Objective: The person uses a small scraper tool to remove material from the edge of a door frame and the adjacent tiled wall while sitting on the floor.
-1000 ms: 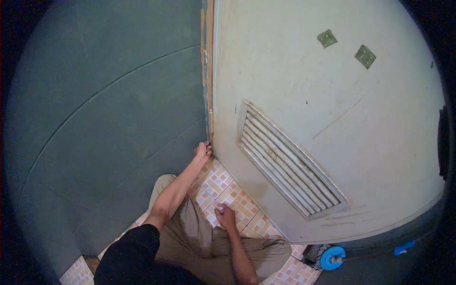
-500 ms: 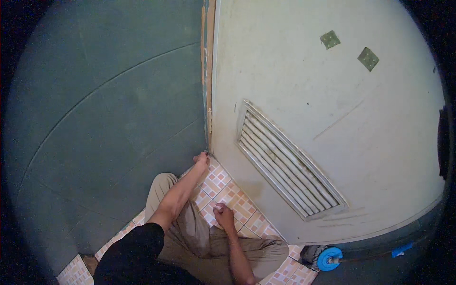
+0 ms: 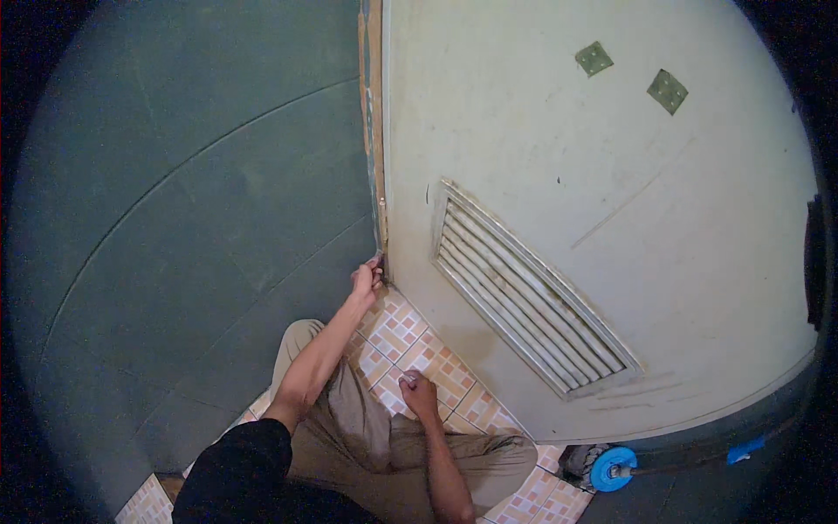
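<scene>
One wooden strip; one white door; one slatted vent; two green patches; one blue disc.

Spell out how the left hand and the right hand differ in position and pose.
The left hand reaches far forward, while the right hand is held closer to the body. The left hand is at the lower end of the wooden strip, beside the dark green wall; the right hand is in front of the lap, against the tiled floor. Both are bare and curled; anything held is too small to identify.
</scene>
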